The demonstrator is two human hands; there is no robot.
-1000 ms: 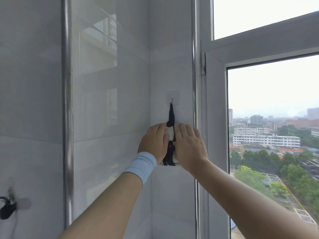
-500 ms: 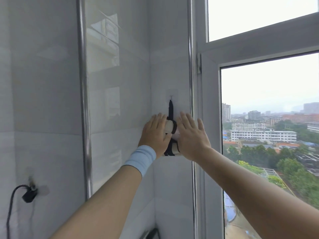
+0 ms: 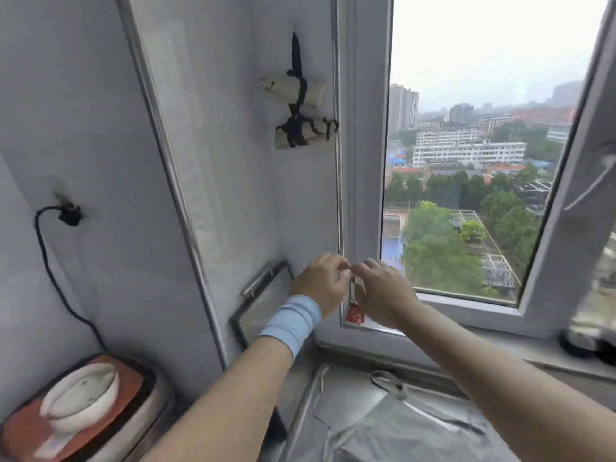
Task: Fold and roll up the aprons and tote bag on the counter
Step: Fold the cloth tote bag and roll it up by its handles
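Released since a moment ago, the strap-tied bundles (image 3: 313, 132) hang left of the window frame (image 3: 366, 128), while left hand (image 3: 320, 281) and right hand (image 3: 383, 291), loosely curled, seemingly empty, have dropped to its lower corner above soft, lightweight grey cloth (image 3: 400, 425), likely best gripped at corners.

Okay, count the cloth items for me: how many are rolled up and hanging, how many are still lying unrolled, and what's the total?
Rolled and hanging: 2, the upper bundle and the lower bundle
Lying flat, unrolled: 1, the grey cloth
Total: 3 in view
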